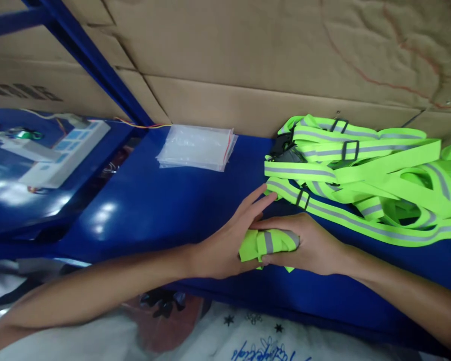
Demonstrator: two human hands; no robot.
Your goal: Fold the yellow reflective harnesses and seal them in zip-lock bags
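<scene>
My right hand [308, 243] is closed around a folded bundle of neon-green reflective strap [266, 244] near the front edge of the blue table [154, 205]. My left hand [229, 235] lies against the bundle's left side, its fingers stretched out toward a pile of neon-green reflective straps [364, 170] with black buckles. The fingertips of the left hand touch the nearest strap of that pile.
A stack of clear zip bags [197, 146] lies at the back middle of the table. A white device with blue buttons [60, 150] sits on a lower blue surface at left. Cardboard [248, 60] lines the wall behind. A blue metal frame bar [86, 55] slants at upper left.
</scene>
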